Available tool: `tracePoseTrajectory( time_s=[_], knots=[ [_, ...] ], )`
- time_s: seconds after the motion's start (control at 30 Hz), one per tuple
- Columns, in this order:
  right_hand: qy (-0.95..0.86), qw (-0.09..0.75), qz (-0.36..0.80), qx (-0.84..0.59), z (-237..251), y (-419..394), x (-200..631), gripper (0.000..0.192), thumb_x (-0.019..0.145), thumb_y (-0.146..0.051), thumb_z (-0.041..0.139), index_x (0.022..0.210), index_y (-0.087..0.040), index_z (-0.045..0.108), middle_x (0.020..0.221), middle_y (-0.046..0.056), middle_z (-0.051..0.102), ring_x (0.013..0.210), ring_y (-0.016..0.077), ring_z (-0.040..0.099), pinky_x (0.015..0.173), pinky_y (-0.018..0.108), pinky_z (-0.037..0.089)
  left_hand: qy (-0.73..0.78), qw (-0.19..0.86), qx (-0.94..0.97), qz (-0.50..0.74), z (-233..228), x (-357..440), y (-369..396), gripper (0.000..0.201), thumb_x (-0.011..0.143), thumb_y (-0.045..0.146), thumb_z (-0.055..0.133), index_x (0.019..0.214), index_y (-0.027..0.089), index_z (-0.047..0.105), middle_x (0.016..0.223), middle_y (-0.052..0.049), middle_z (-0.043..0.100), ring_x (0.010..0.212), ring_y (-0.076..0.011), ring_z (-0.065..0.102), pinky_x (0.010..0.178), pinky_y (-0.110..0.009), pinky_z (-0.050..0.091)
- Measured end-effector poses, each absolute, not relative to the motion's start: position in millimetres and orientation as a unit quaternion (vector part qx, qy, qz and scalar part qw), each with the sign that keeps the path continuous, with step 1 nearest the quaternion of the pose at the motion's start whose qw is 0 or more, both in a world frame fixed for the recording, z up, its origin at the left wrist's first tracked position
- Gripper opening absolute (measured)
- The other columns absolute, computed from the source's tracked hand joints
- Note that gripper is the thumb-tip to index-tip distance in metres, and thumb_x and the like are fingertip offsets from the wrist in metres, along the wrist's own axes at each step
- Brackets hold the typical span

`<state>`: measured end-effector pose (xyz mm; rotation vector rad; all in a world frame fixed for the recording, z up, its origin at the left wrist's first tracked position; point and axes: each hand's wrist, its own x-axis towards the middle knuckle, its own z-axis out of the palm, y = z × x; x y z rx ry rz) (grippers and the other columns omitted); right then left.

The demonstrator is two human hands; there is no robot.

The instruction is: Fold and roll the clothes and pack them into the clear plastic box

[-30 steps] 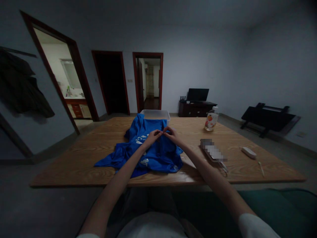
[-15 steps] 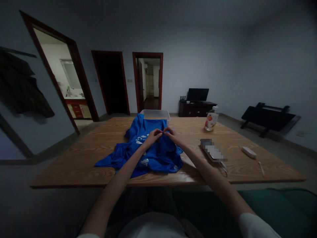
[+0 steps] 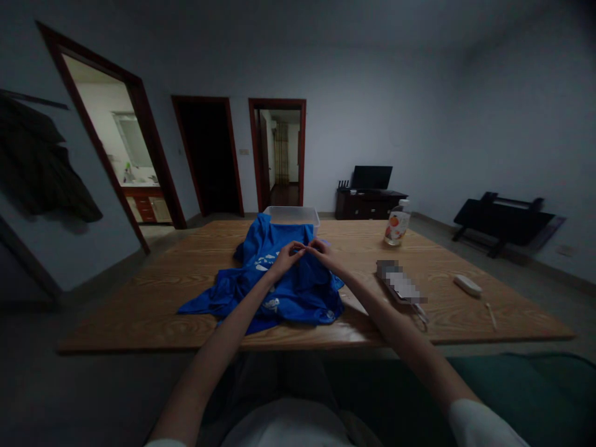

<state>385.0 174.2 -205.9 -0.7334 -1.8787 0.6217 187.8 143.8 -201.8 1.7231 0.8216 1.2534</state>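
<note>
Over blue cloth, both hands

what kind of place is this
Probably the living or dining room of a home: a flat screen stands on a low dark cabinet, a dark garment hangs at far left, and a bathroom-like counter shows beyond the left doorframe.

The room is dim and gray. The brightest light shines inside a doorway near ten o'clock. The table has a soft shine at five o'clock. Dark shadows sit in the folds of the blue cloth at seven o'clock. Toward the sides, everything looks tilted and stretched. Little squares hide a flat thing at four o'clock.
</note>
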Motion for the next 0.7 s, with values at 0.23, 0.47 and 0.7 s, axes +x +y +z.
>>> tracePoseTrajectory(
  time_s=[0.23,0.47,0.7],
  knots=[
    [-0.776,0.490,0.267,-0.293,-206.3,173.8,384.7,0.039,0.091,-0.059,0.063,0.089,-0.020,0.064,0.083,0.000,0.061,0.078,0.0163,0.054,0.068,0.026,0.041,0.329,0.403,0.693,0.499,-203.5,187.7,145.1,0.052,0.081,0.059,0.069,0.107,0.015,0.063,0.105,-0.008,0.066,0.079,-0.0151,0.062,0.055,-0.020,0.051],
    [-0.781,0.494,0.256,-0.284,-204.7,173.5,385.8,0.037,0.092,-0.056,0.063,0.088,-0.020,0.065,0.083,0.000,0.061,0.079,0.0167,0.055,0.069,0.027,0.042,0.339,0.403,0.688,0.499,-199.7,188.7,141.0,0.053,0.080,0.061,0.070,0.106,0.016,0.063,0.104,-0.008,0.066,0.081,-0.0160,0.063,0.056,-0.020,0.051],
    [-0.777,0.496,0.268,-0.280,-208.3,176.4,385.1,0.037,0.091,-0.056,0.064,0.090,-0.019,0.065,0.085,0.001,0.063,0.076,0.0162,0.056,0.069,0.027,0.044,0.343,0.413,0.678,0.502,-199.1,189.9,142.4,0.053,0.079,0.061,0.070,0.104,0.015,0.063,0.096,-0.006,0.065,0.074,-0.0148,0.061,0.052,-0.021,0.050]
  ],
)
